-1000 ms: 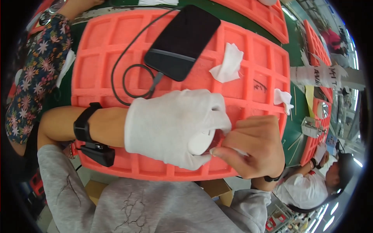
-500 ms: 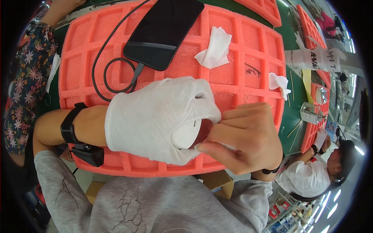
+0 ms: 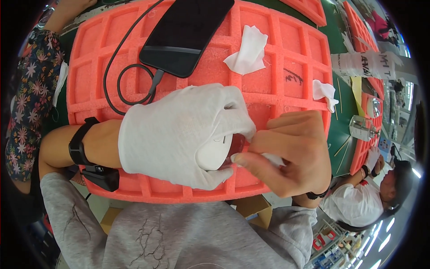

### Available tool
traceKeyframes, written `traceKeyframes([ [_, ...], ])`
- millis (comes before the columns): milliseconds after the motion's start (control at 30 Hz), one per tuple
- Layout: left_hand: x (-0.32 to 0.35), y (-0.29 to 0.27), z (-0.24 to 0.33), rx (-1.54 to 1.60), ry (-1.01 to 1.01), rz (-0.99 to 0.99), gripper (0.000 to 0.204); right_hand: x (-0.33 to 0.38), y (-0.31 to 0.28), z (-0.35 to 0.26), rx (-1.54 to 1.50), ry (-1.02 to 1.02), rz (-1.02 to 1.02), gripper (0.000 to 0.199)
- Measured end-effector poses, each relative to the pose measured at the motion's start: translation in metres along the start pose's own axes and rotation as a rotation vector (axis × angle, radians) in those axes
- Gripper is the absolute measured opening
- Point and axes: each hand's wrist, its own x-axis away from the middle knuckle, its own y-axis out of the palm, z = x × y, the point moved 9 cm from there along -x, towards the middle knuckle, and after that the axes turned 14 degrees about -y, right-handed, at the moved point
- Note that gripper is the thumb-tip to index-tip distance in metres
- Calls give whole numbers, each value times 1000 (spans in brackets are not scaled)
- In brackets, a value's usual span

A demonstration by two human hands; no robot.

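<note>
— Counting the hands: two?
— Two. The gloved left hand (image 3: pixel 179 134) has its grip closed around one white round part (image 3: pixel 215 152) over the orange foam tray (image 3: pixel 286 58); the bare right hand (image 3: pixel 286 154) pinches a wipe (image 3: pixel 273 158) against it.
— Loose things?
— Two crumpled wipes (image 3: pixel 247 51), one black phone (image 3: pixel 188 31).

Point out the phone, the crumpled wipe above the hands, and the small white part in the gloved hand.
Black phone (image 3: pixel 188 33), head view, middle of its dark screen.
Crumpled white wipe (image 3: pixel 247 51), head view, its centre fold.
Small white part (image 3: pixel 214 152), head view, its rounded face inside the gloved left hand (image 3: pixel 179 134).
</note>
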Motion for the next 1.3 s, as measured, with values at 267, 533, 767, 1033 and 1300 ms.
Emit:
traceKeyframes([
  [267, -3, 2, -2, -10, 1, 5, 53, 2, -1, 6, -37, 86, 26, 21],
  [533, -2, 1, -2, -30, -1, 11, 52, 1, -3, 6, -7, 88, 34, 21],
  [767, -2, 1, -2, -21, -9, -42, 51, -3, 6, 1, -40, -26, -44, 20],
  [1033, 25, -69, 41, -290, 136, 440, 39, 20, -48, 42, -159, 279, 458, 16],
  [1300, 16, -74, -2, -299, -216, 389, 40, 22, -44, 47, -137, 330, 429, 22],
])
